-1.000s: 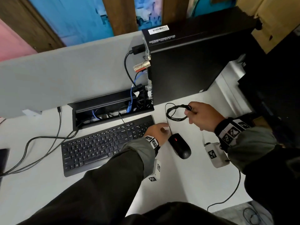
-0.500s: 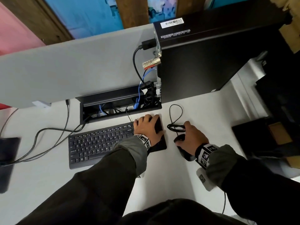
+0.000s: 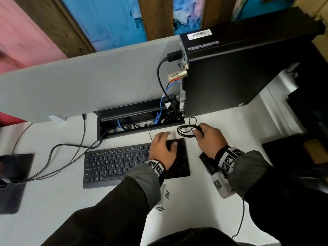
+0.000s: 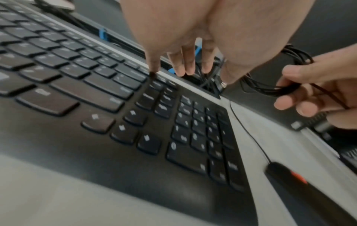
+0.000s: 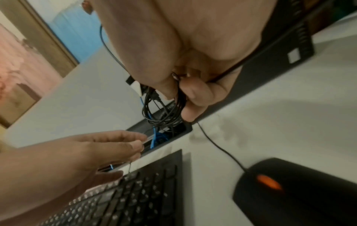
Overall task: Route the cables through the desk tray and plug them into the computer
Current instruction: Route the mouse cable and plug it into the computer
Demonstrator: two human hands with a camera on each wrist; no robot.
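The right hand (image 3: 208,137) grips a coiled thin black mouse cable (image 3: 186,131) just above the white bench (image 3: 53,201), at four o'clock from the open black desk tray (image 3: 134,114). The left hand (image 3: 162,148), fingers relaxed, hovers over the black keyboard (image 3: 113,166).

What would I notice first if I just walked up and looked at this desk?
Probably the right hand holding a coiled black mouse cable just in front of the open desk tray, which is stuffed with blue and black wires. Next, the big black computer tower standing at the back right with cables plugged into its rear. The left hand hovers with open fingers over the right end of the black keyboard.
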